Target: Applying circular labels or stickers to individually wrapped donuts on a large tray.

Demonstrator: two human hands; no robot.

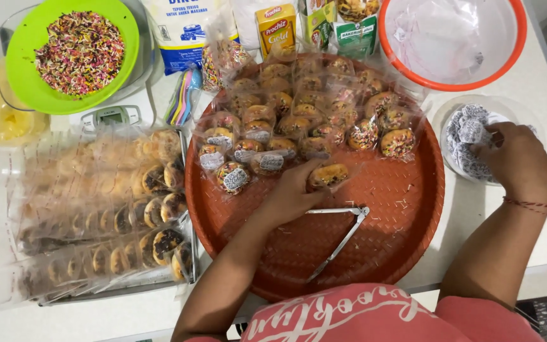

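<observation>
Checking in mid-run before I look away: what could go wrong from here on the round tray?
The left hand holds a wrapped pastry right beside the metal tongs; a nudge could knock them off the red tray. The right hand reaches into the bowl of stickers near the table edge, which might tip.

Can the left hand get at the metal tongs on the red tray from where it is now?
Probably yes: the left hand holds a wrapped donut right beside the tongs, which lie uncovered on the tray.

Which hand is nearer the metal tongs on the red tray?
Left. The left hand holds a wrapped pastry just above the tongs; the right hand is off the tray, at the sticker dish.
</observation>
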